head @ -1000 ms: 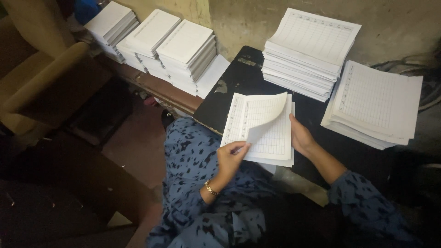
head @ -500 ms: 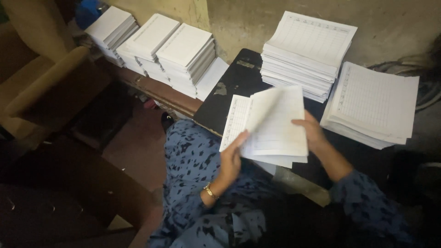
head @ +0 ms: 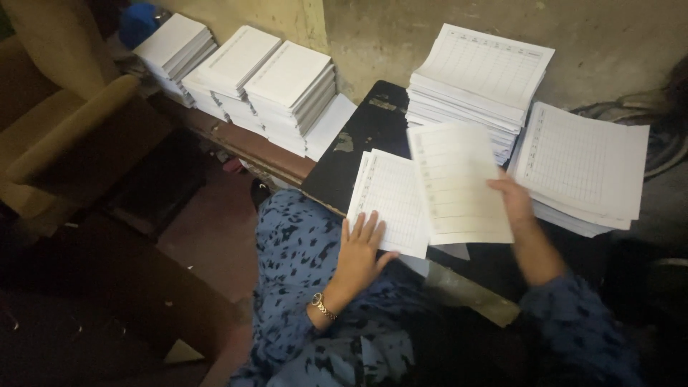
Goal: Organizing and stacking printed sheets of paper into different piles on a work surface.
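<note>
Paper sorting occupies both hands. Right hand (head: 512, 204) pinches a lifted ruled sheet (head: 459, 183) by its 3 o'clock edge; left hand (head: 358, 247) lies flat and open, pinning the small pile (head: 390, 201) at its 7 o'clock corner. Judged sensible: keep that palm down, carry the sheet level toward the stack (head: 588, 165) at 3 o'clock.

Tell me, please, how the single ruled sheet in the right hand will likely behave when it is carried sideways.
The ruled sheet is probably floppy: the right hand grips only one edge, so it may bend. It looks thin and light, so it may flutter. The left hand presses the lap pile, likely to stop sliding.
</note>
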